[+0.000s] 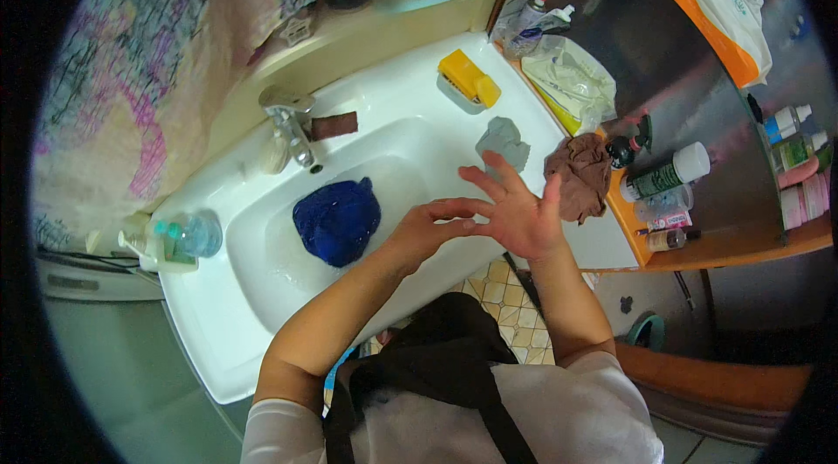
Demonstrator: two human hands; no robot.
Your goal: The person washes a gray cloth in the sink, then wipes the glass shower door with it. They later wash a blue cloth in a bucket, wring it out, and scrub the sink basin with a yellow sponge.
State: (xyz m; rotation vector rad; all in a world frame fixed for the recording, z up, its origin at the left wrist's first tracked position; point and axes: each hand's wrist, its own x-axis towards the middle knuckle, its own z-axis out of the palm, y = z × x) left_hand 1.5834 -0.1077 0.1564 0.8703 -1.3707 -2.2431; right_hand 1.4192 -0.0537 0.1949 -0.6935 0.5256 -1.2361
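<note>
Above the front right part of the white washbasin, my left hand pinches a finger at the near edge of my right hand. The right hand is turned palm up, its other fingers spread, and it holds nothing. In the bowl lies a bundled, wet-looking dark blue cloth in shallow water, left of both hands. Beyond the right fingertips, a crumpled grey piece, a cloth or glove, rests on the basin's rim. A brown crumpled cloth sits just right of the basin.
A chrome faucet stands at the back, beside a flat brown piece. Yellow bars or sponges sit in a grey dish. Bottles occupy the left corner. A shelf with a white-capped container and a wipes pack is at right.
</note>
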